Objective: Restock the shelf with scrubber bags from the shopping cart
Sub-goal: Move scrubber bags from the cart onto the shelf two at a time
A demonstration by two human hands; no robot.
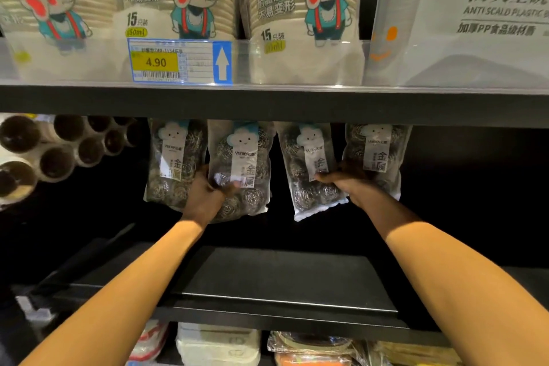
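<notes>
A: What sits left of the grips?

B: Well to the left of the left hand point(205, 196) is a stack of cardboard-cored rolls point(56, 154). Just beside its knuckles hangs the far-left scrubber bag point(175, 163).

A: And the left hand itself?

B: Its fingers curl round the lower left part of the second scrubber bag point(242, 157), thumb side on the front. It holds that bag firmly.

A: The right one?

B: The right hand point(344, 178) pinches the third scrubber bag point(309, 157) at its right edge, about halfway down. The far-right scrubber bag point(377, 151) hangs just behind and beyond that hand. Whether they touch, I cannot tell.

A: So what step is this, in your view?

B: Seating or straightening two hung bags, I think. All four tops vanish behind the shelf edge point(267, 104) above both grips, so any hook or peg is hidden. The shopping cart is out of view.

A: How to do it well?

B: Steer from the lower half but feel for the top catching. Lift each bag slightly, push it back level, then let it drop. The third bag tilts, so square it before letting go. Keep the grip light, because the film is thin and the steel coils inside could snag it.
</notes>
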